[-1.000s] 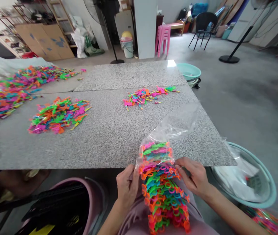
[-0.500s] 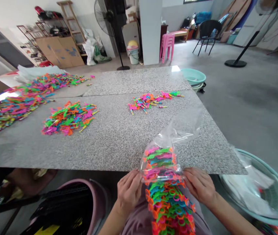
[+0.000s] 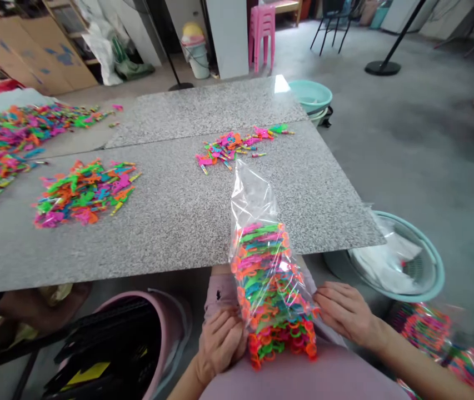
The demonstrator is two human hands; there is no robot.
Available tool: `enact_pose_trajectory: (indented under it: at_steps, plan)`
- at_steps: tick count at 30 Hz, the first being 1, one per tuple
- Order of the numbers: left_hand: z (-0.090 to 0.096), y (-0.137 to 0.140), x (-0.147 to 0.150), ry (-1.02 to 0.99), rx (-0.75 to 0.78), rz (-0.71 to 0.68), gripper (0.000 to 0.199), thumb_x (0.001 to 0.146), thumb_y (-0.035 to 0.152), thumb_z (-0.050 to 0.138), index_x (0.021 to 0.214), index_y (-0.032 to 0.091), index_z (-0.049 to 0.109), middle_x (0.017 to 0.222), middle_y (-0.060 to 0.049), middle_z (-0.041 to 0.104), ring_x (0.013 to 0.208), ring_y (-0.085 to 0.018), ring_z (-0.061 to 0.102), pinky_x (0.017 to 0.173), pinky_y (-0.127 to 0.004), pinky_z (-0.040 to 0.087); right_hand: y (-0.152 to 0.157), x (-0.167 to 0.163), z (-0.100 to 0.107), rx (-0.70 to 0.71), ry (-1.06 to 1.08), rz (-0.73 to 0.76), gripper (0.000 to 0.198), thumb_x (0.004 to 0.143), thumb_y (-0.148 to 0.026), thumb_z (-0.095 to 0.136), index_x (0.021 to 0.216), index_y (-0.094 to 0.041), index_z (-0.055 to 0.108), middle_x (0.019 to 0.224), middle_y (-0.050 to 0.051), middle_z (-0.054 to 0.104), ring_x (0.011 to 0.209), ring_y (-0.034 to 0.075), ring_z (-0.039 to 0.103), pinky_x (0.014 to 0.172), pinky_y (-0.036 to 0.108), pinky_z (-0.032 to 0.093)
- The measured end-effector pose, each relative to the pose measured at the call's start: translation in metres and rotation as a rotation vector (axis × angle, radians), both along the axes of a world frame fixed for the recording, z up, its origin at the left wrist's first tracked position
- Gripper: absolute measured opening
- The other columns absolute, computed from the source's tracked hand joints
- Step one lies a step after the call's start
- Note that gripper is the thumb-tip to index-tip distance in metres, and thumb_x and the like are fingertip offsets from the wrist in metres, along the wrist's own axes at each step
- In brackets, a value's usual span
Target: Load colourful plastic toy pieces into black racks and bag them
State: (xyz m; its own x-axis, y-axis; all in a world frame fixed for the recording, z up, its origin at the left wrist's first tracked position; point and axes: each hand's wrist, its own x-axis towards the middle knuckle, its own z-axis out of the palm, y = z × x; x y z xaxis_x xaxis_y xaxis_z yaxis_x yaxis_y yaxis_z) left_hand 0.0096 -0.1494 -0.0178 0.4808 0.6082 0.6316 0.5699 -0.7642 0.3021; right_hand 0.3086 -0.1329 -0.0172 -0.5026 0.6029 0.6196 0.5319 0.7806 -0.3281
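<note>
the clear bag (image 3: pixel 255 194) runs from over the table (image 3: pixel 165 233) down across the person's lap (image 3: pixel 224 289), with a stack of bright plastic toys (image 3: pixel 265 283) in it. the left hand (image 3: pixel 222 340) is curled closed at the bag's left edge and seems to grip the film, though its fingertips are hidden; the right hand (image 3: pixel 343 311) pinches the right edge. the lowest rows look bare of film, close to the shirt (image 3: pixel 303 383), so trouble is likeliest there: if the 2 hands pull unevenly, the mouth could skew, snag on the round orange ends and knock rows out of line. film drawn hard over those ends might split. the stack spans lap and table edge, so a shift of the knees could make it sag and drop toys onto the floor (image 3: pixel 387 155) or into the pink tub (image 3: pixel 166 328). the bag's loose far end, just beside the small pile (image 3: pixel 228 145), could scatter a few pieces if it swings.
</note>
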Motion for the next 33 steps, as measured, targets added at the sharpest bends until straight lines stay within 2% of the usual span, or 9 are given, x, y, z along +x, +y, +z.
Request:
enact_pose_trajectory:
  at_steps: [3, 6, 9, 12, 15, 17, 24, 28, 33]
  plan:
    - [0.005, 0.005, 0.007, -0.015, -0.034, 0.016, 0.021, 0.089, 0.008, 0.045, 0.076, 0.022, 0.053, 0.056, 0.001, 0.058, 0.050, -0.014, 0.057, 0.060, -0.028, 0.056, -0.010, -0.008, 0.000, 0.048, 0.052, -0.116, 0.012, 0.093, -0.015, 0.050, 0.092, -0.019, 0.061, 0.068, 0.003, 0.066, 0.061, 0.015, 0.061, 0.059, 0.027, 0.051]
    - [0.021, 0.024, 0.016, -0.053, -0.045, 0.077, 0.027, 0.088, 0.007, 0.049, 0.065, 0.022, 0.046, 0.051, 0.004, 0.045, 0.047, -0.010, 0.047, 0.052, -0.024, 0.047, -0.001, -0.016, 0.014, 0.003, 0.072, -0.257, 0.019, 0.092, -0.015, 0.051, 0.074, -0.021, 0.055, 0.055, -0.001, 0.052, 0.049, 0.012, 0.048, 0.050, 0.027, 0.038]
    - [0.060, 0.053, 0.028, -0.076, -0.076, 0.158, 0.033, 0.090, 0.011, 0.050, 0.059, 0.020, 0.040, 0.050, 0.007, 0.036, 0.043, -0.007, 0.036, 0.044, -0.021, 0.033, 0.022, -0.010, 0.056, -0.154, 0.120, -0.393, 0.032, 0.093, -0.020, 0.048, 0.062, -0.021, 0.044, 0.052, -0.004, 0.041, 0.047, 0.010, 0.038, 0.049, 0.026, 0.030]
    - [0.118, 0.080, 0.037, -0.054, -0.313, 0.183, 0.040, 0.094, 0.027, 0.046, 0.056, 0.020, 0.041, 0.046, 0.007, 0.035, 0.041, -0.007, 0.034, 0.041, -0.020, 0.028, 0.039, 0.007, 0.116, -0.342, 0.177, -0.365, 0.034, 0.093, -0.028, 0.047, 0.060, -0.020, 0.041, 0.053, -0.005, 0.037, 0.049, 0.009, 0.034, 0.048, 0.024, 0.027]
    - [0.164, 0.098, 0.047, 0.021, -0.534, 0.040, 0.048, 0.093, 0.042, 0.044, 0.050, 0.020, 0.042, 0.042, 0.004, 0.042, 0.040, -0.008, 0.039, 0.042, -0.020, 0.031, 0.042, 0.023, 0.161, -0.497, 0.205, -0.241, 0.035, 0.091, -0.032, 0.048, 0.059, -0.020, 0.040, 0.054, -0.005, 0.035, 0.051, 0.009, 0.032, 0.047, 0.022, 0.024]
    - [0.178, 0.109, 0.057, 0.047, -0.610, -0.041, 0.049, 0.091, 0.046, 0.044, 0.049, 0.021, 0.046, 0.039, 0.003, 0.046, 0.038, -0.009, 0.042, 0.041, -0.021, 0.033, 0.041, 0.031, 0.173, -0.558, 0.281, -0.232, 0.035, 0.091, -0.033, 0.048, 0.059, -0.020, 0.040, 0.053, -0.005, 0.033, 0.049, 0.008, 0.031, 0.046, 0.022, 0.023]
    - [0.186, 0.135, 0.125, 0.236, -0.555, -0.217, 0.048, 0.088, 0.051, 0.044, 0.049, 0.022, 0.045, 0.037, 0.003, 0.045, 0.034, -0.010, 0.040, 0.037, -0.022, 0.030, 0.027, 0.073, 0.170, -0.762, 0.453, -0.270, 0.030, 0.085, -0.024, 0.048, 0.057, -0.020, 0.037, 0.049, -0.008, 0.028, 0.043, 0.004, 0.025, 0.042, 0.018, 0.019]
    - [0.192, 0.142, 0.158, 0.324, -0.421, -0.278, 0.050, 0.087, 0.053, 0.042, 0.047, 0.023, 0.045, 0.038, 0.003, 0.047, 0.035, -0.012, 0.043, 0.040, -0.024, 0.030, -0.004, 0.111, 0.176, -0.736, 0.433, -0.409, 0.028, 0.084, -0.020, 0.047, 0.058, -0.020, 0.037, 0.050, -0.009, 0.027, 0.045, 0.004, 0.024, 0.044, 0.019, 0.019]
    - [0.177, 0.149, 0.204, 0.350, -0.294, -0.372, 0.045, 0.087, 0.049, 0.041, 0.050, 0.022, 0.041, 0.041, 0.003, 0.045, 0.039, -0.011, 0.042, 0.047, -0.026, 0.029, -0.042, 0.148, 0.186, -0.571, 0.193, -0.655, 0.026, 0.082, -0.018, 0.048, 0.058, -0.018, 0.040, 0.053, -0.008, 0.030, 0.050, 0.005, 0.027, 0.049, 0.020, 0.020]
